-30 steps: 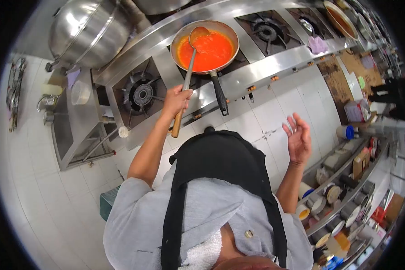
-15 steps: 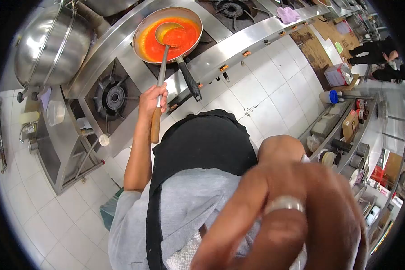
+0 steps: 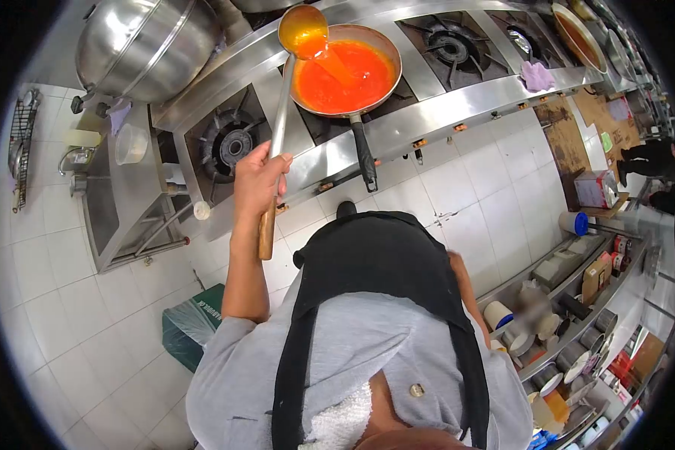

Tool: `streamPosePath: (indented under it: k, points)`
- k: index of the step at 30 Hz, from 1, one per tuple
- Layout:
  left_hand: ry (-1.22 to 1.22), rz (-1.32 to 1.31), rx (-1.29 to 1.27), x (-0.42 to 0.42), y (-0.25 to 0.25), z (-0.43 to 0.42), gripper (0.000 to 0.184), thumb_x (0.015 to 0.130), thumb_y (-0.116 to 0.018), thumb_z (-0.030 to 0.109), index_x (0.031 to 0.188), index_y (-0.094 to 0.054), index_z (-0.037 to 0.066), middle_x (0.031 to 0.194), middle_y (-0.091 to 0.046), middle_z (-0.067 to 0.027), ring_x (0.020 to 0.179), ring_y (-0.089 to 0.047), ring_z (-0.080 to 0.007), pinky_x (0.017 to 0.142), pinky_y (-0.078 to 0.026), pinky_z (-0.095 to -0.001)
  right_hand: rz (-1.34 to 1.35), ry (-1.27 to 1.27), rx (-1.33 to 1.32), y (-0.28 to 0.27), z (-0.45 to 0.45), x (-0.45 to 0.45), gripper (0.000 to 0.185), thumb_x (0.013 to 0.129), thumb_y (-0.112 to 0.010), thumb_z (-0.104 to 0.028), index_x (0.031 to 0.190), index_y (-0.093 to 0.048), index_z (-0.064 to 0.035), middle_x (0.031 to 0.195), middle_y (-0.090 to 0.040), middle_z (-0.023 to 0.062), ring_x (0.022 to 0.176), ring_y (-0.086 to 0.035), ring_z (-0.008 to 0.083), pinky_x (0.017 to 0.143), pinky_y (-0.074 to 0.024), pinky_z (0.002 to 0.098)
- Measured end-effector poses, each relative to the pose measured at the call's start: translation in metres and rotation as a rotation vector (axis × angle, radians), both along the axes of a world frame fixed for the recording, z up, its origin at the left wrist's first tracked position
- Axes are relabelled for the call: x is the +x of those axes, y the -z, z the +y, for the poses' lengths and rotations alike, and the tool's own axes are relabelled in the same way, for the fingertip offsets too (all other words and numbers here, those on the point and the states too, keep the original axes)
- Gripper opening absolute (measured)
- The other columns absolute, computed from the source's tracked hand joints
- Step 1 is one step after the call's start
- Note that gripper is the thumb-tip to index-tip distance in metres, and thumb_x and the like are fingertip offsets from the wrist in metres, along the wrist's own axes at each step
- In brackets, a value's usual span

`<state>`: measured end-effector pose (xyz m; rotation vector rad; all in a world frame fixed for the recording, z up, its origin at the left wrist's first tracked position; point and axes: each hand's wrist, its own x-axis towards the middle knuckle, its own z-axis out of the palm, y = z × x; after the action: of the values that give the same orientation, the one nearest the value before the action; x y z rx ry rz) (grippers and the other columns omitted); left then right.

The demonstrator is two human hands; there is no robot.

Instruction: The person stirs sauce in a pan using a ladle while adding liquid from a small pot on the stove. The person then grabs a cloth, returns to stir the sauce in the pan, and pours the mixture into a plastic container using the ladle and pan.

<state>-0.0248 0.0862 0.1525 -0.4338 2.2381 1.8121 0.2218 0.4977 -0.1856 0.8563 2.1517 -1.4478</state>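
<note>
My left hand is wrapped round the handle of a long metal ladle with a wooden grip end. The ladle's bowl is raised and tipped above the left rim of a frying pan. Bright orange-red sauce streams from the bowl into the sauce in the pan. The pan rests on a stove burner, its black handle pointing toward me, untouched. At my right side only part of my right arm shows, beside the black apron; the fingers of my right hand are hidden.
A bare burner lies left of the pan, another to its right. A large steel pot stands at the upper left. A purple cloth lies on the stove edge. Crowded shelves are at right. A person stands far right.
My left hand has lifted the ladle out of the sauce and tipped it, so sauce now pours back into the pan. My right hand has dropped from near the camera to my side.
</note>
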Motion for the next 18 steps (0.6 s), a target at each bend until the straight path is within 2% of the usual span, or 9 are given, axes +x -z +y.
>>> streamPosePath:
  k: [3, 7, 10, 13, 16, 18]
  points:
    - [-0.014, 0.046, -0.182, -0.007, -0.006, 0.001, 0.027, 0.083, -0.061, 0.014, 0.107, -0.061, 0.003, 0.064, -0.052, 0.0013, 0.042, -0.045, -0.0056, 0.036, -0.035, -0.022, -0.25, 0.224, -0.097, 0.03, 0.014, 0.058, 0.025, 0.084, -0.06, -0.027, 0.088, -0.065, -0.0029, 0.069, -0.063, 0.009, 0.066, -0.061, 0.0251, 0.062, -0.0463, 0.0364]
    - [0.109, 0.335, -0.519, -0.038, 0.071, -0.02, 0.035, 0.08, -0.062, 0.021, 0.105, -0.059, -0.003, 0.071, -0.06, -0.0136, 0.046, -0.054, -0.0177, 0.046, -0.044, -0.0324, -0.341, 0.322, -0.137, 0.037, 0.017, 0.074, 0.023, 0.084, -0.059, -0.027, 0.089, -0.064, -0.005, 0.07, -0.062, 0.0072, 0.066, -0.059, 0.0225, 0.061, -0.0449, 0.0353]
    - [0.125, 0.153, -0.402, -0.055, 0.103, -0.009, 0.029, 0.08, -0.062, 0.022, 0.099, -0.06, -0.001, 0.068, -0.059, -0.011, 0.046, -0.053, -0.016, 0.044, -0.043, -0.0297, -0.305, 0.341, -0.15, 0.032, 0.018, 0.06, 0.021, 0.085, -0.059, -0.026, 0.089, -0.064, -0.0066, 0.071, -0.062, 0.0058, 0.065, -0.059, 0.0206, 0.06, -0.0437, 0.0345]
    - [0.062, -0.053, 0.082, -0.05, 0.117, 0.02, 0.023, 0.082, -0.061, 0.021, 0.091, -0.06, 0.0, 0.062, -0.054, -0.0062, 0.042, -0.049, -0.0134, 0.041, -0.041, -0.0274, -0.214, 0.336, -0.178, 0.019, 0.016, 0.029, 0.019, 0.085, -0.059, -0.026, 0.089, -0.063, -0.0082, 0.072, -0.061, 0.0044, 0.064, -0.058, 0.0187, 0.059, -0.0426, 0.0337]
    - [0.067, -0.195, 0.614, -0.038, 0.113, 0.04, 0.019, 0.086, -0.058, 0.019, 0.093, -0.057, 0.001, 0.063, -0.051, -0.0016, 0.042, -0.044, -0.0089, 0.037, -0.039, -0.0242, -0.096, 0.326, -0.227, 0.0, 0.011, -0.012, 0.017, 0.085, -0.058, -0.026, 0.089, -0.062, -0.0098, 0.073, -0.061, 0.003, 0.064, -0.057, 0.0168, 0.059, -0.0415, 0.0328]
    - [-0.002, -0.322, 0.896, -0.038, 0.1, 0.042, 0.024, 0.088, -0.055, 0.017, 0.103, -0.052, -0.002, 0.066, -0.05, -0.0006, 0.04, -0.041, -0.0079, 0.035, -0.037, -0.0222, -0.074, 0.332, -0.256, -0.009, 0.007, -0.032, 0.016, 0.085, -0.058, -0.026, 0.089, -0.062, -0.0109, 0.074, -0.06, 0.0021, 0.064, -0.056, 0.0155, 0.058, -0.0408, 0.0323]
